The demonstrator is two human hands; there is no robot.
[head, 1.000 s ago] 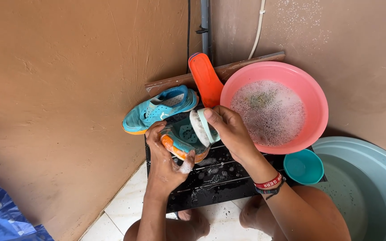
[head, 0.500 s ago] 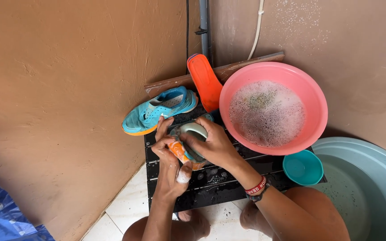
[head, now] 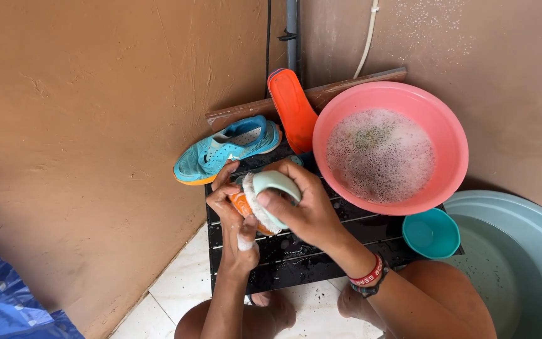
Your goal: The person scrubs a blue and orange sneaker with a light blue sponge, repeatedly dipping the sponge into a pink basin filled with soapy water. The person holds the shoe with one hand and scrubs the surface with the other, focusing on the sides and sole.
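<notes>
Your right hand (head: 305,210) and its pale green scrub brush (head: 274,188) cover most of the orange-soled shoe (head: 241,204) you grip; the large grey-green plastic tub (head: 522,263) and blue plastic sheet (head: 7,301) run off the frame

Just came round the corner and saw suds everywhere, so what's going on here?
A person crouches over a wet black rack. The left hand holds a small teal and orange shoe; the right hand presses a pale green scrub brush on it. Its partner shoe leans against the wall beside a pink basin of soapy water.
</notes>
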